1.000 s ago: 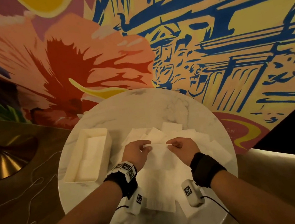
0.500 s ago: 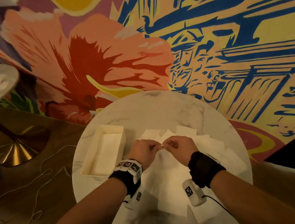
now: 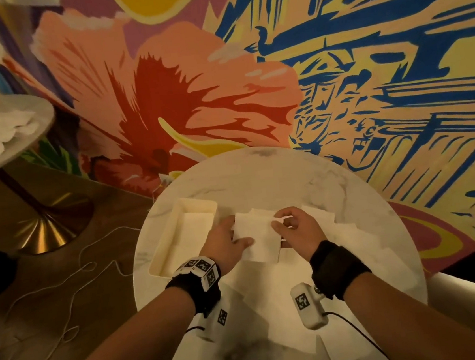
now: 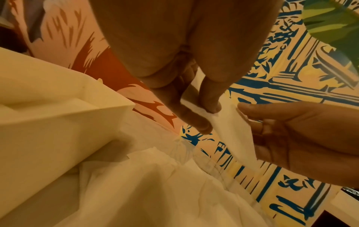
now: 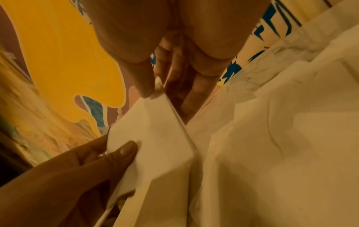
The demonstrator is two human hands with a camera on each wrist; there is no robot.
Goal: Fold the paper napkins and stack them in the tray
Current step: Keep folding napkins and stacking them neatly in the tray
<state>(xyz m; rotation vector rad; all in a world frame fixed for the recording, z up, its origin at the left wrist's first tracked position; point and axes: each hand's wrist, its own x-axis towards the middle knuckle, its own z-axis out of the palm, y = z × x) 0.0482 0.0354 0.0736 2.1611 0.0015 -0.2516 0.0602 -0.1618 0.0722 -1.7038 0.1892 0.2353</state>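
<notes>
Napkin (image 3: 259, 236) in hand, held just above the loose spread of napkins (image 3: 351, 232) on the round marble tabletop (image 3: 259, 177). The left hand (image 3: 227, 244) pinches its left edge, thumb laid across the top, while the right hand (image 3: 295, 229) nips the far right corner between thumb and fingertips (image 5: 143, 86) (two layers seem to meet there, so I'd judge a fold is being lined up). Holding both sides keeps the limp paper taut enough to square. The cream tray (image 3: 161, 247) sits just left of the left hand, some folded napkins already inside, close for the drop
</notes>
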